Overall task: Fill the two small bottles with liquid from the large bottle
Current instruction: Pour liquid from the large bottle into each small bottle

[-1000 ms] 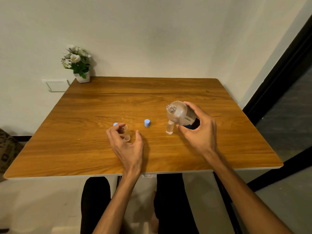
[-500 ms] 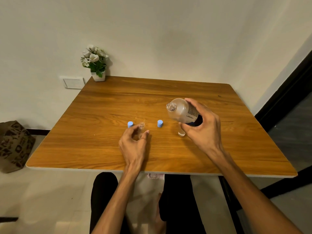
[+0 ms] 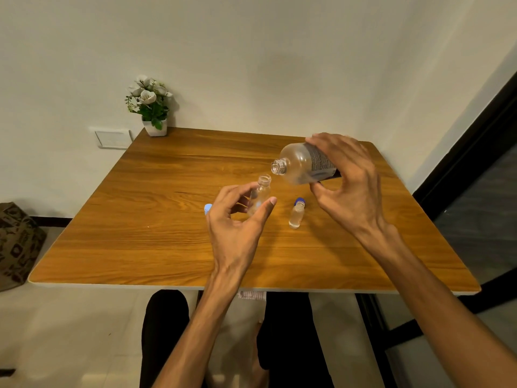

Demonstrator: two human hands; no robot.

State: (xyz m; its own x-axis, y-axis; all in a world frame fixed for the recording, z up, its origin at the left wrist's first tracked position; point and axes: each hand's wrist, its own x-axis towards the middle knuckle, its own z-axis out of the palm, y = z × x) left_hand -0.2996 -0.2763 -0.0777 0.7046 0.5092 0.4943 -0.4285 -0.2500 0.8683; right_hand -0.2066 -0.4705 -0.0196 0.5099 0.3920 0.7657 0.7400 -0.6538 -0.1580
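Observation:
My right hand (image 3: pixel 351 186) grips the large clear bottle (image 3: pixel 300 166), tipped on its side in the air with its open neck pointing left. Just below that neck, my left hand (image 3: pixel 237 219) holds a small clear bottle (image 3: pixel 260 196) upright above the table, its mouth open. The second small bottle (image 3: pixel 296 215) stands uncapped on the wooden table (image 3: pixel 156 219) to the right of my left hand. A blue cap (image 3: pixel 300 200) lies right behind it. Another blue cap (image 3: pixel 207 209) peeks out at the left of my left hand.
A small potted plant with white flowers (image 3: pixel 149 107) stands at the table's far left corner against the wall. A patterned bag (image 3: pixel 16 245) sits on the floor to the left. A dark door frame (image 3: pixel 470 152) runs along the right.
My left hand has lifted the small bottle off the table toward the large bottle. My right hand has raised the large bottle and swung its neck over the small bottle's mouth.

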